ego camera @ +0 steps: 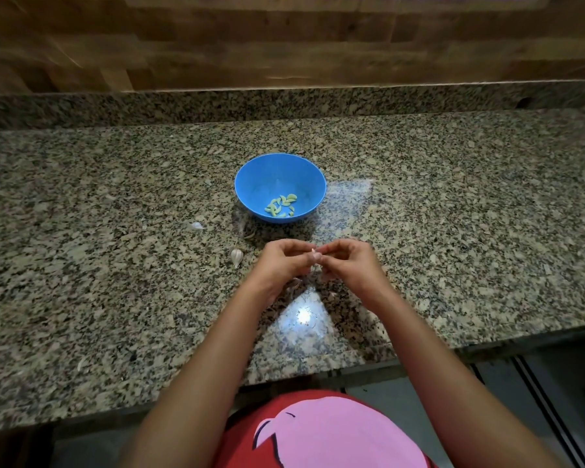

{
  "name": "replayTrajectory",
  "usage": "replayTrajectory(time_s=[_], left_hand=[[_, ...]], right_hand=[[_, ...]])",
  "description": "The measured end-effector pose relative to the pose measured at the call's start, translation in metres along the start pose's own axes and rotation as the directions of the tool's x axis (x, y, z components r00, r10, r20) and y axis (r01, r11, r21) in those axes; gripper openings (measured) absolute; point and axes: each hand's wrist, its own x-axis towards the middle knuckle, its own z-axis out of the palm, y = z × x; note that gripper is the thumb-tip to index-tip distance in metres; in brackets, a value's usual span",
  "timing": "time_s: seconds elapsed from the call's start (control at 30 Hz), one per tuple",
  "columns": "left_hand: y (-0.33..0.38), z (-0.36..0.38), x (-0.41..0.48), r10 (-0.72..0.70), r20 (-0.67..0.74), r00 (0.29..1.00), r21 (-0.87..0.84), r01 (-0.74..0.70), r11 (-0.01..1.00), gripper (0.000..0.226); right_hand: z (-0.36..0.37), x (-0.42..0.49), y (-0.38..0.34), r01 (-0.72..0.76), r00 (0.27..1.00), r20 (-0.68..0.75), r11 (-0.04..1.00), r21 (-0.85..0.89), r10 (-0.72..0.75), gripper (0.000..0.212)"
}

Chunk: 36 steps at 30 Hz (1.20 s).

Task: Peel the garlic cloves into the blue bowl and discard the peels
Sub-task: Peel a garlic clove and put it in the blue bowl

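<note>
Pinkish garlic clove (pixel 314 255) pinched between left hand (pixel 286 261) and right hand (pixel 347 263), near blue bowl (pixel 250 184).

Glossy speckled granite counter (pixel 453 231); smooth matt plastic blue bowl (pixel 250 177); wooden wall (pixel 217 45).

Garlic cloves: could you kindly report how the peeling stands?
Left hand and right hand pinch one clove between them. Blue bowl holds peeled cloves. One unpeeled clove lies left; nothing blocks the bowl.
</note>
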Motion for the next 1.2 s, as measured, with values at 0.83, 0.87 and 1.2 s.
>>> replayTrajectory(time_s=[0.83,0.87,1.2], left_hand=[[-0.003,0.0,0.012,0.163,-0.212,0.964,0.085,-0.148,0.985,0.009],[-0.004,0.0,0.011,0.159,-0.205,0.966,0.081,-0.145,0.986,0.01],[0.004,0.001,0.009,0.137,-0.128,0.982,0.025,-0.135,0.99,0.013]], right_hand=[[0.01,0.026,0.003,-0.04,0.999,-0.01,0.989,0.141,0.042,0.006],[0.011,0.024,0.003,-0.045,0.999,-0.007,0.989,0.141,0.046,0.008],[0.006,0.02,-0.004,-0.035,0.999,0.023,0.98,0.195,0.031,0.005]])
